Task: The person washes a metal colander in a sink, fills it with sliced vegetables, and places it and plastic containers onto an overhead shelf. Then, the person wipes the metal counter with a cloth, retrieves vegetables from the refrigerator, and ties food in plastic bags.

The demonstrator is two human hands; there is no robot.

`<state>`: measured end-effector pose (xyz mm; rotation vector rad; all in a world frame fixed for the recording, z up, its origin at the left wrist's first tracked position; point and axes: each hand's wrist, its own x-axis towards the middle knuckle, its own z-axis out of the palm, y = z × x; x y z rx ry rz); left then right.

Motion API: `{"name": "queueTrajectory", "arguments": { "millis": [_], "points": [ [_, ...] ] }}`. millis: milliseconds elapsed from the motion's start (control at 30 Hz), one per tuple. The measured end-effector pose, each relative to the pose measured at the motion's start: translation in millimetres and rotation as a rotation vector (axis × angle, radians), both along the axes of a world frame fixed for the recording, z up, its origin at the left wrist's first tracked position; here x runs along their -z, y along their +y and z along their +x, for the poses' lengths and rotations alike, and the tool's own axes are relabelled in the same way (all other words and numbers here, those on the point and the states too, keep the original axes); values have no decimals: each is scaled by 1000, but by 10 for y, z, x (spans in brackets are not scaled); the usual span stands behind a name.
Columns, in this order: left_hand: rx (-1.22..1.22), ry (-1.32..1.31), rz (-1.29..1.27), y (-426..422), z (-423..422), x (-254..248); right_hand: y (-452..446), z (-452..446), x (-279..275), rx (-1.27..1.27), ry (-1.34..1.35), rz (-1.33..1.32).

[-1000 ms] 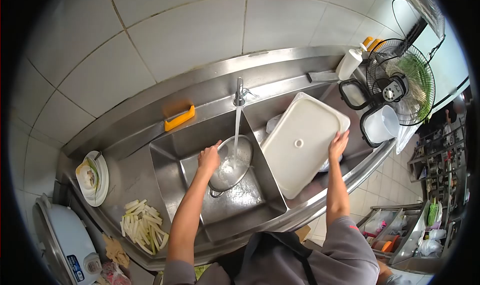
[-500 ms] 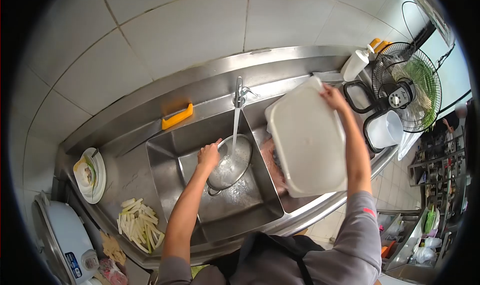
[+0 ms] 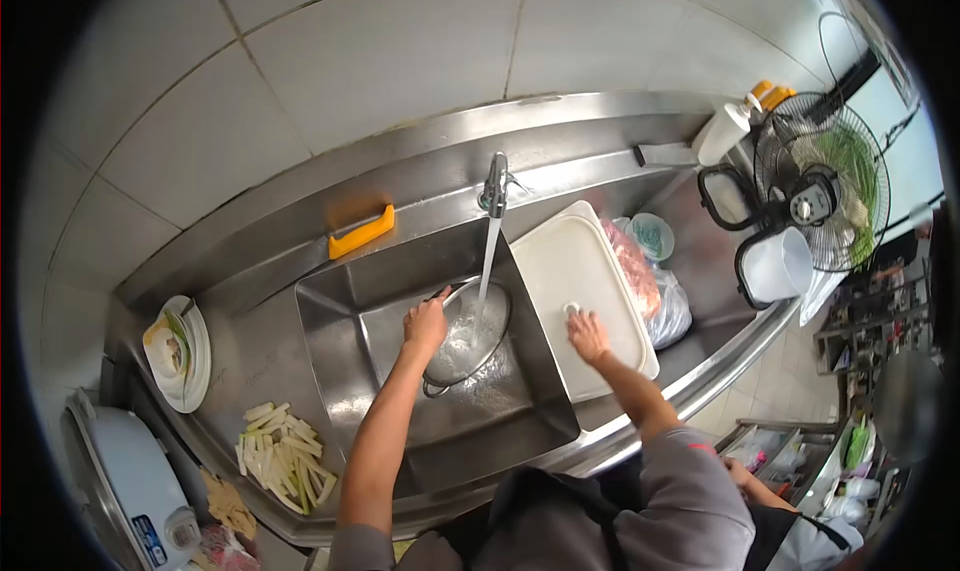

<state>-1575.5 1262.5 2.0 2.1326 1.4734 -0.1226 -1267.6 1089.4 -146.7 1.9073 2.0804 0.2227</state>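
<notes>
Water runs from the tap (image 3: pixel 496 193) into a round metal bowl (image 3: pixel 470 349) in the left sink basin. My left hand (image 3: pixel 426 323) is closed on the bowl's left rim, near the top. My right hand (image 3: pixel 588 335) rests with spread fingers on a white lid (image 3: pixel 560 261), beside its small round centre knob. The lid lies over the left part of the right basin. To its right, pink meat in clear plastic (image 3: pixel 632 273), a small tub (image 3: pixel 652 235) and a clear bag (image 3: pixel 672 311) show.
Cut pale green vegetable sticks (image 3: pixel 285 459) and stacked plates (image 3: pixel 196 356) are at left. A yellow-handled knife (image 3: pixel 362 235) lies behind the basin. A white bottle (image 3: pixel 722 133), fan (image 3: pixel 815 196) and white container (image 3: pixel 778 267) stand right. Another person's arm (image 3: pixel 752 485) shows lower right.
My right hand has lifted the lid, shifted it left and laid it down, uncovering the meat and bags. My left hand stays on the bowl. Another person's arm has appeared behind my right arm.
</notes>
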Motion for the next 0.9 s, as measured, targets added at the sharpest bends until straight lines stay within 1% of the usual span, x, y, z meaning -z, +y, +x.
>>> {"name": "queueTrajectory", "arguments": {
  "millis": [33, 100, 133, 167, 200, 233, 333, 367, 433, 467, 533, 633, 667, 700, 767, 900],
  "points": [
    [-18, 3, -2, 24, -11, -23, 5, -126, -76, 74, 46, -146],
    [-36, -2, 0, 83, -44, -84, 227, -122, 61, 75, 30, -15],
    [-28, 11, -22, 9, -105, -77, 149, -230, 113, 93, 38, 28],
    [-26, 17, -27, -26, -166, -58, 199, -212, 136, 169, 54, -71],
    [-26, 11, -20, -10, -182, -46, 313, -188, 29, 233, 81, -126],
    [-29, 1, -11, 14, -190, -52, 400, -182, -109, 293, 105, -179],
    [-66, 4, 4, 74, -279, -94, 258, -55, -755, 221, 125, 23],
    [-76, 7, -7, 47, -320, -67, 253, 17, -1054, 250, 75, 73],
    [-65, 3, -11, 82, -336, 15, 258, 246, -1609, 384, 321, 155],
    [-56, 17, -11, 74, -322, 46, 243, 377, -1646, 438, 412, 97],
    [-47, 27, 1, 100, -235, 87, 279, 677, -1626, 526, 597, 3],
    [-36, 52, -5, 63, -164, 93, 189, 1254, -916, 619, 634, -17],
    [-32, 57, -6, 53, -155, 67, 234, 1320, -954, 747, 666, -182],
    [-28, 64, -6, 62, -146, 38, 328, 1367, -902, 741, 827, -245],
    [-34, 93, -31, 64, -141, 4, 315, 1379, -775, 792, 929, -137],
    [-15, 115, -10, 46, -115, 24, 329, 1271, -860, 829, 961, -120]
  ]
}}
